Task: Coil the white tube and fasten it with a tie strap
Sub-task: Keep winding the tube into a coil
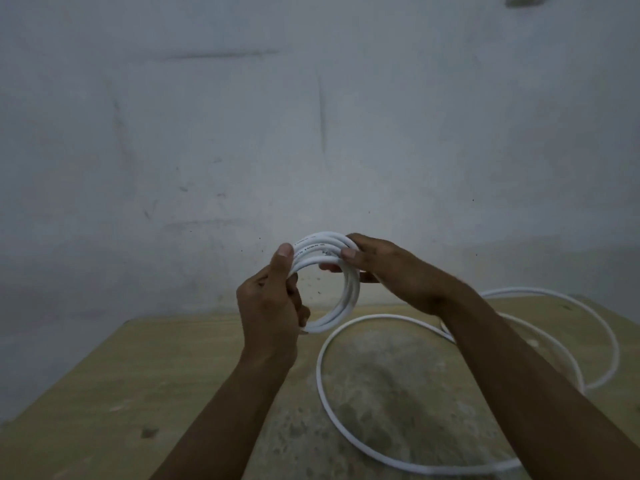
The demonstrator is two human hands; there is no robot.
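While both hands work above the far edge of the desk (pixel 173 368), the white tube (pixel 349 289) is wound into a small coil of several turns, held upright in the air in front of the pale wall (pixel 242 133). The left hand (pixel 272 306) grips the coil's left and lower side, thumb raised along the outer turns and fingers curled around the bundle. The right hand (pixel 391 271) pinches the top right of the coil, its fingertips pressed on the turns and the palm facing down. Faint printed lettering runs along the uppermost turns. The uncoiled rest of the tube drops behind the right forearm and lies on the desk in wide loose loops, one large loop sweeping toward the near edge and others spreading off to the right. The desk's wooden top is worn and blotchy in the middle.
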